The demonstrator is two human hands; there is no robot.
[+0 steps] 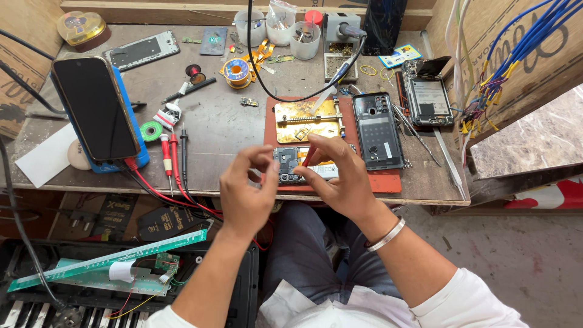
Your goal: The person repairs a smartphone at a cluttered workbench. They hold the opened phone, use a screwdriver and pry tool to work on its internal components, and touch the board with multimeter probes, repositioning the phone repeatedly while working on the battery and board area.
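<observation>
Head view of a repair surface (231,130). The left hand (246,188) hovers at the near edge, fingers curled and loosely parted; its fingertips (271,159) lie at the left end of a small circuit board (290,163), and whether they grip it cannot be told. The right hand (337,176) pinches a thin red tool (308,156) between thumb and forefinger, its tip on the board. A metal bangle (387,234) circles the right wrist.

The board lies on an orange mat (388,181), at the mat's near edge. Just behind it on the mat sits a brass-coloured holder (303,120). To the right, on the mat, lies an opened phone body (378,130); a second opened phone (429,97) lies farther right, beside a bundle of blue wires (516,45).

At the left a dark phone (94,108) leans on a blue stand (136,146). Red and black probes (173,152) lie near it, their leads running off the near edge. A solder spool (235,71) and plastic cups (303,37) stand toward the rear. A black cable (255,67) curves down across the surface to the holder.

Below the surface at the left: a keyboard (36,307) with a green strip board (109,258) laid across it.
</observation>
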